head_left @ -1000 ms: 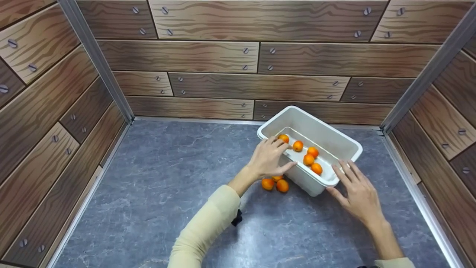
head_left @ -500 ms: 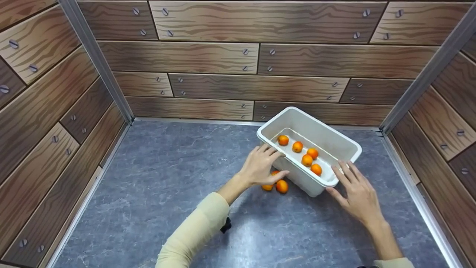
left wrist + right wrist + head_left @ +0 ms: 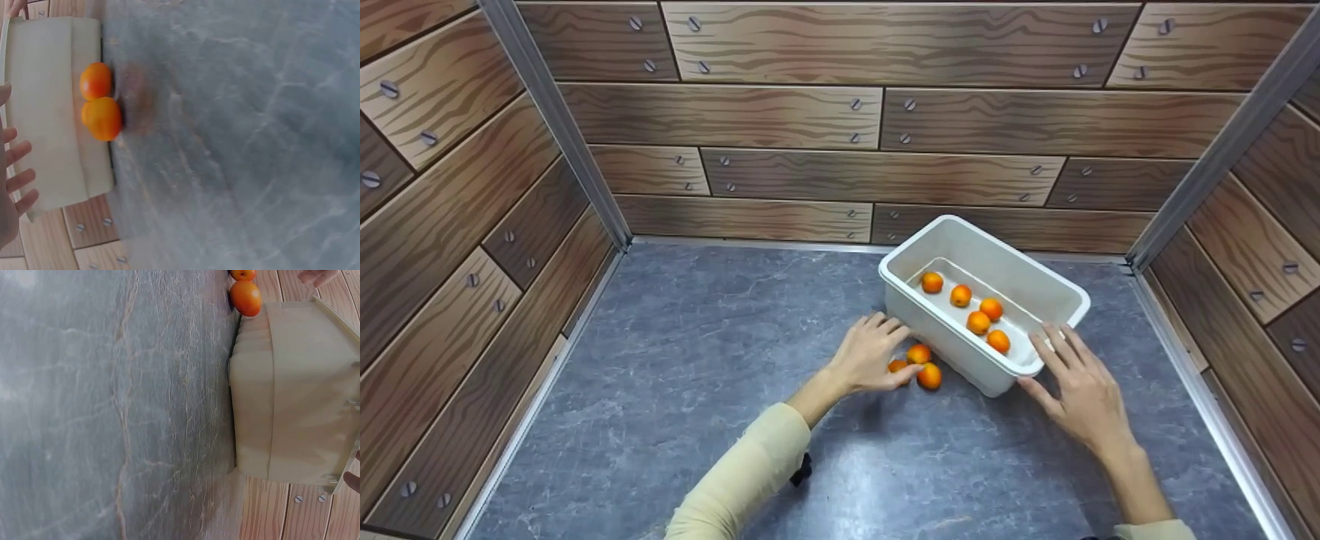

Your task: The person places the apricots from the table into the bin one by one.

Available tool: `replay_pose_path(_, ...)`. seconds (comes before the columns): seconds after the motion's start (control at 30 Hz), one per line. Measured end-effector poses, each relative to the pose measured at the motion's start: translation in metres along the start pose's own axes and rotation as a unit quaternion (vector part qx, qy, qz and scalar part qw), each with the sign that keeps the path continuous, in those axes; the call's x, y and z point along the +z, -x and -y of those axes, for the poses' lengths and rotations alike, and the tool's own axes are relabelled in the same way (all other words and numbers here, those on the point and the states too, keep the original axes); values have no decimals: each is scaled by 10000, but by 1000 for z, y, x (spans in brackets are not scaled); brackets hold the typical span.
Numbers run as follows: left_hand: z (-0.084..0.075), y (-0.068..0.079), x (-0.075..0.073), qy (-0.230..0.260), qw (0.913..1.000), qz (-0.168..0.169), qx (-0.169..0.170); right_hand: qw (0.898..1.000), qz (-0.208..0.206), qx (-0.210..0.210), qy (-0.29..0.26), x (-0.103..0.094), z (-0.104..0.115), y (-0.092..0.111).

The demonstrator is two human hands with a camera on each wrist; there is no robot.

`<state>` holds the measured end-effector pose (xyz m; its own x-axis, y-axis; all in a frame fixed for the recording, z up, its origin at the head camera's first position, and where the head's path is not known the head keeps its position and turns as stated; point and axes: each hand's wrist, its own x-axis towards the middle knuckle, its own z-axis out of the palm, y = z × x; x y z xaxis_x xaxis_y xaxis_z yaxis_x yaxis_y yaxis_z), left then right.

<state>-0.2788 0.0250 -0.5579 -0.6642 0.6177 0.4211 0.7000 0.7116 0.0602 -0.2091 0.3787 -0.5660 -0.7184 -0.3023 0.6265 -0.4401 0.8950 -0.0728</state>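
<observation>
head view: oranges [image 3: 929,376] sit beside your loosely spread left hand [image 3: 870,354]; your right hand [image 3: 1082,391], also spread, likely steadies the plastic bin [image 3: 961,355].

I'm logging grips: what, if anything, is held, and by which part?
The left hand holds nothing. The right hand straddles the rim of the white bin at its right end; whether it grips cannot be told.

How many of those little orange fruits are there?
8: five fruits inside the white bin, three fruits on the gray surface beside it, by the left hand; others may be hidden.
</observation>
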Motion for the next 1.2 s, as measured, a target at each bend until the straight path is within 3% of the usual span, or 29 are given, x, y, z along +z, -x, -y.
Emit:
replay_pose_path(0.47,0,21,31,-120,9986,506,-13,10000,41,12,-17,0,-1,0)
replay_pose_path(0.83,2,25,39,-77,9954,930,-194,10000,-2,30,41,0,-1,2)
replay_pose_path(1.2,4,26,45,-231,9958,869,-147,10000,32,-23,17,-1,-1,1)
